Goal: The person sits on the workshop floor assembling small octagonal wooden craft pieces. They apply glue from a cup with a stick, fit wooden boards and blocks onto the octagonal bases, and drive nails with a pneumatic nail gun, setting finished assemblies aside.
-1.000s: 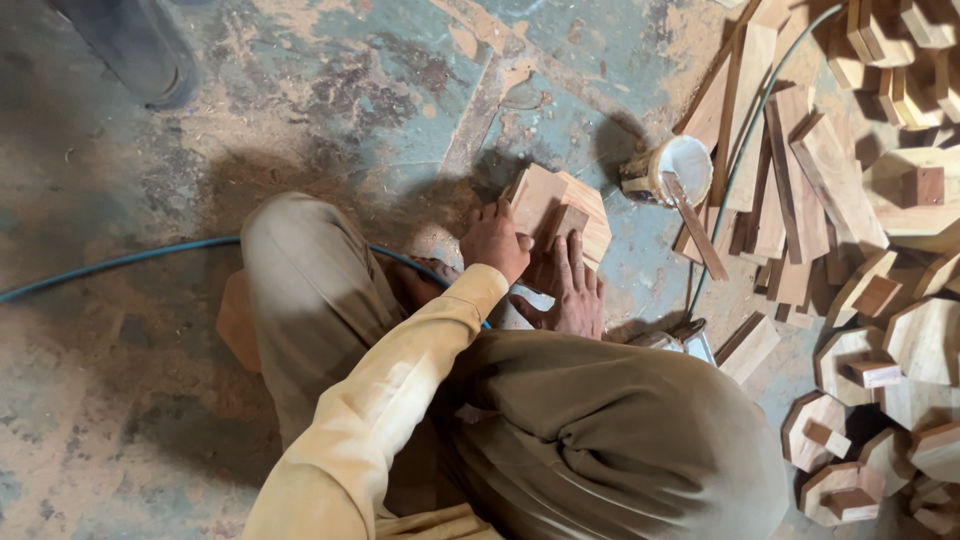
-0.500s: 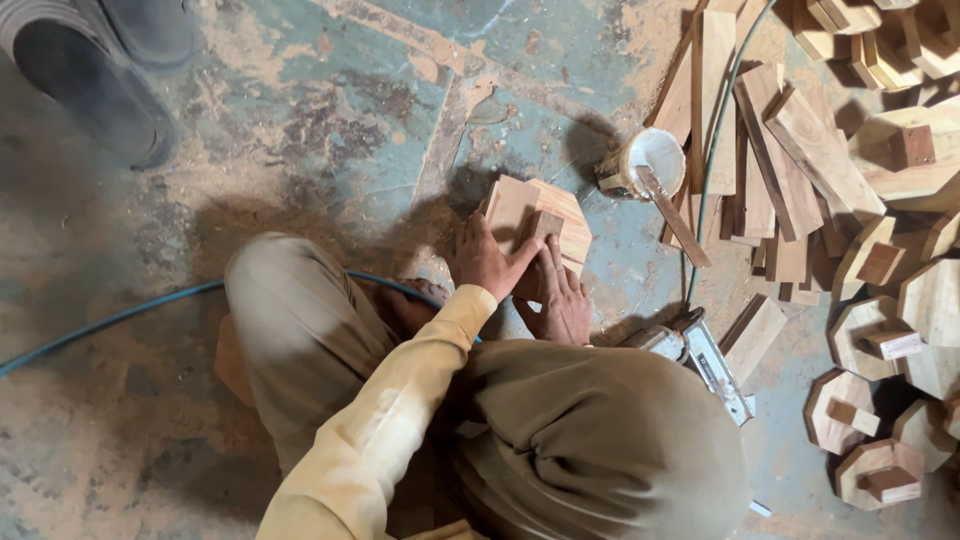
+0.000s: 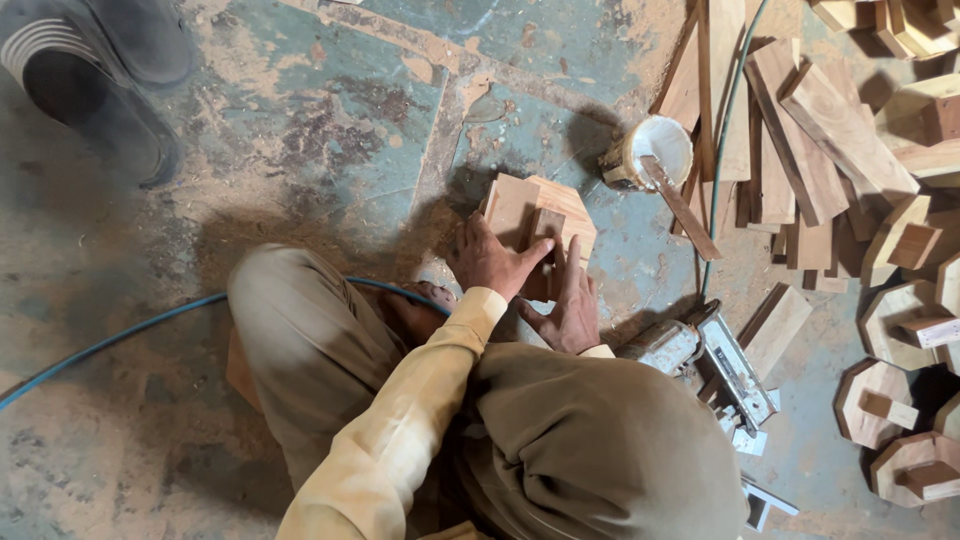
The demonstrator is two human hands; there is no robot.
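Floor view: my left hand lies flat, fingers spread, on the wooden block. My right hand presses open against its near side, beside the glue pot.

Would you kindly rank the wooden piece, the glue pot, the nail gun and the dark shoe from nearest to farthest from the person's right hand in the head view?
1. Wooden piece, under the right hand.
2. Nail gun, just right.
3. Glue pot, upper right.
4. Dark shoe, far upper left.
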